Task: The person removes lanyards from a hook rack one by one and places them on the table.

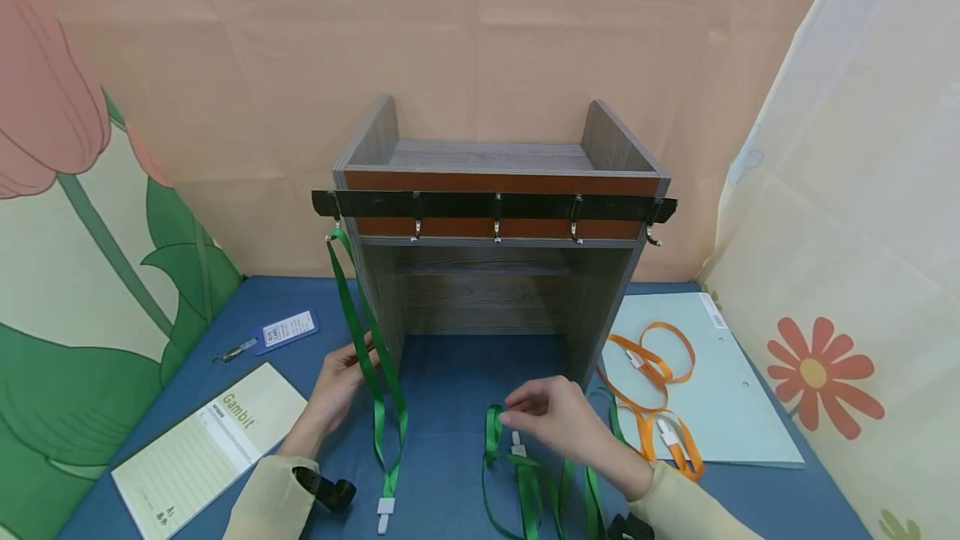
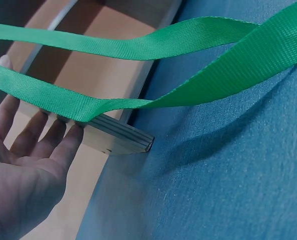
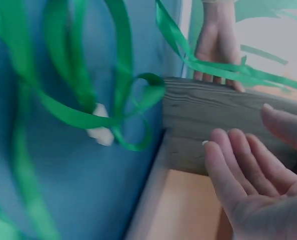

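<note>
A green lanyard [image 1: 386, 390] hangs from the leftmost hook of the black hook rail [image 1: 457, 205] on the grey wooden shelf [image 1: 495, 154]. Behind its straps is my left hand [image 1: 341, 386], with its fingers against the edge of the shelf's left side panel [image 2: 126, 132]. They do not curl round anything in the left wrist view. My right hand [image 1: 551, 415] hovers near more green lanyards [image 1: 528, 482] on the blue table. The right wrist view shows its fingers [image 3: 223, 160] loosely bent, with thumb and fingers apart and nothing between them.
Two orange lanyards [image 1: 651, 369] lie on a pale blue folder [image 1: 720, 398] at the right. A notepad [image 1: 213, 448] and a blue badge holder [image 1: 287, 332] with a clip lie at the left. Several hooks on the rail carry nothing.
</note>
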Demonstrator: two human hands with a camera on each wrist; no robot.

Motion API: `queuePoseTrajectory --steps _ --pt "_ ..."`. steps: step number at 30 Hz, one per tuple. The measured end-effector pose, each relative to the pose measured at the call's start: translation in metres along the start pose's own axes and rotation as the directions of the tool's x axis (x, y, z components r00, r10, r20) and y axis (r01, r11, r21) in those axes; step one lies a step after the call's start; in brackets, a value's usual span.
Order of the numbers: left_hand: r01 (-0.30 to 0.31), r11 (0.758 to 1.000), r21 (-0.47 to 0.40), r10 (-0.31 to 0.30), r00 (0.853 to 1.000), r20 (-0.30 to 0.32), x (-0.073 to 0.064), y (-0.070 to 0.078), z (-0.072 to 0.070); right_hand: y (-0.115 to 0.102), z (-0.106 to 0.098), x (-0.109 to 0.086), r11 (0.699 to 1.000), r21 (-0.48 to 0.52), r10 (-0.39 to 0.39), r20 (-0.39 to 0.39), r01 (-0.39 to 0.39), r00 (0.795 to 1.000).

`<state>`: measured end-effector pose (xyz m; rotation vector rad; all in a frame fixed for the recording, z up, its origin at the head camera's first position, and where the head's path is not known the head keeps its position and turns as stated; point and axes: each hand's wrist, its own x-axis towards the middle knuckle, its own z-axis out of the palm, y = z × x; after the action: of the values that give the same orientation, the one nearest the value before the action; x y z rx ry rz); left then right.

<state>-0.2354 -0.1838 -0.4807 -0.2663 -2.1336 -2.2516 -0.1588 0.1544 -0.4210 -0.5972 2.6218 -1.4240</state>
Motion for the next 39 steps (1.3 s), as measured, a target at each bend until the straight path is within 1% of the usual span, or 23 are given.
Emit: queuePoseTrajectory --steps 3,6,11,15,20,24,30,35,37,39 --pt "0.000 1.000 0.003 0.000 1.000 0.001 0.000 -0.001 0.000 -0.013 0.001 0.011 0.998 -0.007 -0.055 0.013 0.055 0.998" --pt "0.005 1.000 0.006 -0.005 1.000 -0.006 0.001 -0.001 0.000 -0.027 0.002 0.024 0.994 -0.026 -0.107 0.005 0.107 0.994" --pt "0.013 1.000 0.009 -0.012 1.000 -0.011 0.000 -0.003 -0.001 -0.053 0.006 0.043 0.985 -0.002 -0.175 -0.001 0.175 0.985" --pt "0.002 1.000 0.009 -0.002 1.000 -0.003 0.000 -0.003 -0.001 -0.075 0.010 0.057 0.969 0.019 -0.245 -0.023 0.246 0.969" --pt "-0.003 1.000 0.009 0.003 1.000 -0.011 0.001 -0.002 0.000 -0.098 0.016 0.074 0.945 0.003 -0.325 -0.073 0.326 0.943" --pt "0.002 1.000 0.014 -0.002 1.000 -0.015 0.002 -0.002 0.001 -0.112 0.022 0.088 0.933 0.023 -0.354 -0.122 0.359 0.927" --pt "-0.021 0.999 0.025 0.021 1.000 -0.011 0.000 -0.001 -0.001 -0.128 0.031 0.106 0.916 0.057 -0.384 -0.168 0.398 0.908" --pt "-0.035 0.999 0.010 0.035 0.999 -0.003 0.000 -0.001 0.000 -0.142 0.037 0.116 0.908 0.084 -0.391 -0.185 0.411 0.901" --pt "-0.033 0.999 0.005 0.033 0.999 0.001 0.001 -0.002 0.000 -0.148 0.039 0.119 0.908 0.095 -0.385 -0.198 0.409 0.901" --pt "-0.030 0.999 0.012 0.030 1.000 0.000 0.000 -0.002 0.000 -0.152 0.040 0.123 0.904 0.102 -0.387 -0.217 0.415 0.896"
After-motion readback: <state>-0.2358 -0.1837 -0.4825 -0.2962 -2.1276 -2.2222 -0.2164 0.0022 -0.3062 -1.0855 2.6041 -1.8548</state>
